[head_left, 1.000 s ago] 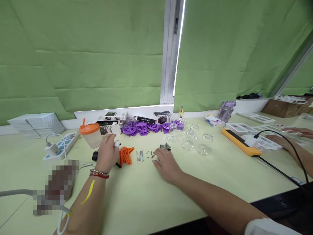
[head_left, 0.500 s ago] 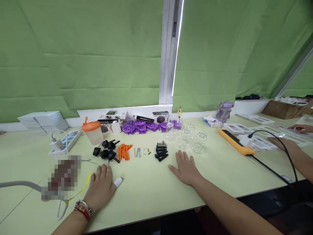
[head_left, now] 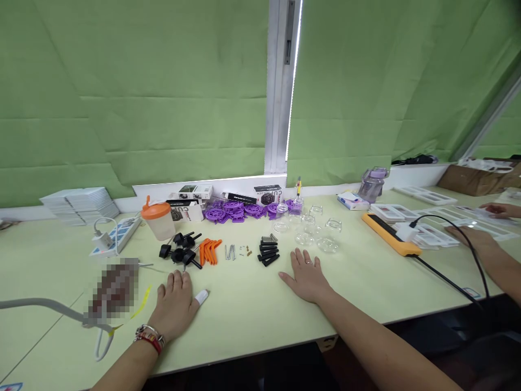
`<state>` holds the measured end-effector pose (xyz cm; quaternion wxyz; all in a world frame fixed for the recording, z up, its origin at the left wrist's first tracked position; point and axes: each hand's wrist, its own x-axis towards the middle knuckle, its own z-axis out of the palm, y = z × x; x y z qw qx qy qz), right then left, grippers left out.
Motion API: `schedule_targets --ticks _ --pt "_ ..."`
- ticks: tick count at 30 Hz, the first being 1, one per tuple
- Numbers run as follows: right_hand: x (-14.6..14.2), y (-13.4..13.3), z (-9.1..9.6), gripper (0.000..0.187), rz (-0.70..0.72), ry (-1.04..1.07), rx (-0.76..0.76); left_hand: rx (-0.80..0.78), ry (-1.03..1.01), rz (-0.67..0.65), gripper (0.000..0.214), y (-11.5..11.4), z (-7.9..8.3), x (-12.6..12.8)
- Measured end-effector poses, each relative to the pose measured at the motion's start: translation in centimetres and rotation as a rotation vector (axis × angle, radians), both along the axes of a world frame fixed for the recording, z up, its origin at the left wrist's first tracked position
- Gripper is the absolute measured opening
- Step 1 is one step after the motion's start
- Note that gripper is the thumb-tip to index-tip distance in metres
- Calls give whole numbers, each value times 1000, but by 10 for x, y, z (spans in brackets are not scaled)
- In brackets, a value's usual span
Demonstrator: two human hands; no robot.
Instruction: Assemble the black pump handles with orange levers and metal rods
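Note:
My left hand (head_left: 175,304) lies flat on the pale table (head_left: 244,315), fingers stretched, a white wrap on its thumb. Just beyond its fingertips are black knob-like parts (head_left: 181,252) and orange angled pieces (head_left: 209,251). My right hand (head_left: 307,277) rests palm down with fingers apart, holding nothing. Left of it lie several black bars (head_left: 268,254) with small springs (head_left: 269,238) behind them. Clear plastic cups (head_left: 328,244) stand beyond its fingers. Between the hands' reach are silver screws (head_left: 230,252) and tiny brass bits (head_left: 249,251). Purple plastic parts (head_left: 232,212) are heaped at the back.
An orange-lidded cup (head_left: 158,220), a white power strip (head_left: 118,236) and stacked white sheets (head_left: 83,206) stand left. On the right are an orange power strip (head_left: 391,234) with a cable, a purple bottle (head_left: 372,185) and another person's hands (head_left: 472,239). Boxes (head_left: 268,195) line the back.
The view has shifted slightly, so things at the left appear a little farther right. Both hands stay flat on the table; nothing has been picked up.

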<state>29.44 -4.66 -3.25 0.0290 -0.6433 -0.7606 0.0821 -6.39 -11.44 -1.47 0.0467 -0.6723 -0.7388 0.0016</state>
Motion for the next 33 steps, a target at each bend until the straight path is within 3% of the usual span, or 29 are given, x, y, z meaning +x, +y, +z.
schedule_targets --ticks 17,24,29,33 --pt "-6 7 3 100 -12 2 -8 7 82 -52 78 -5 2 8" --pt "-6 8 1 101 -13 5 -1 -3 10 -296 84 -17 -2 50" --pt "-6 8 2 101 -11 11 -4 -62 -47 -430 86 -2 0 61" --pt "-7 9 3 101 -3 27 2 -123 -88 -651 79 13 5 60"
